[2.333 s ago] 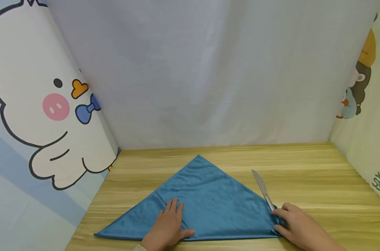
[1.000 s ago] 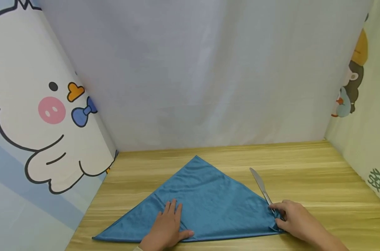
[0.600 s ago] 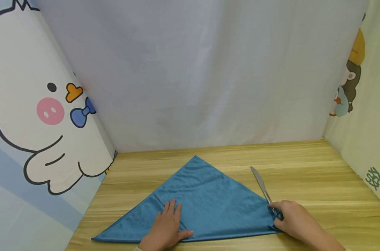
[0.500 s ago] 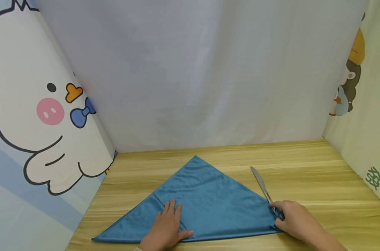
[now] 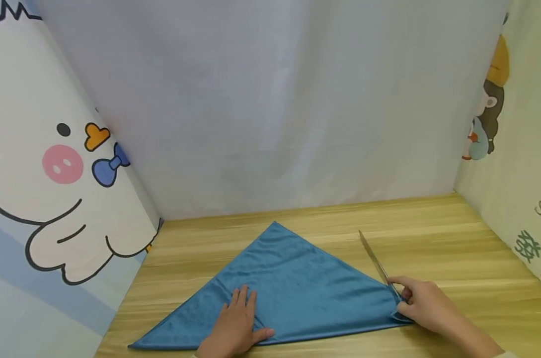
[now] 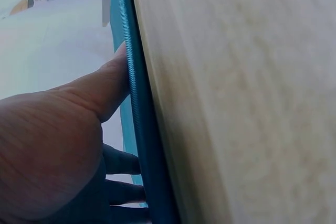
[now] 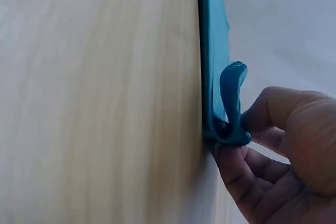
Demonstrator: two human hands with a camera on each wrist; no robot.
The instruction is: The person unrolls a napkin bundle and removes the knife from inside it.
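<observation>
A blue satin napkin, folded into a triangle, lies on the wooden table with its point away from me. My left hand rests flat on its left-middle part, fingers spread and thumb near the long front edge. At the right corner my right hand pinches the gathered cloth together with the lower end of a silver table knife. The blade points away and to the left, turned nearly edge-on. Cloth and fingers hide the handle. In the right wrist view the rolled-up napkin corner stands between thumb and fingers; no knife shows there.
The wooden tabletop runs back to a pale grey curtain. Printed panels stand on both sides: a white cartoon bird at the left, small cartoon figures and lettering at the right.
My right hand, with the knife and napkin corner, has shifted slightly right and away from me. The knife blade has turned from flat to nearly edge-on. My left hand stays put; the head view has tilted slightly.
</observation>
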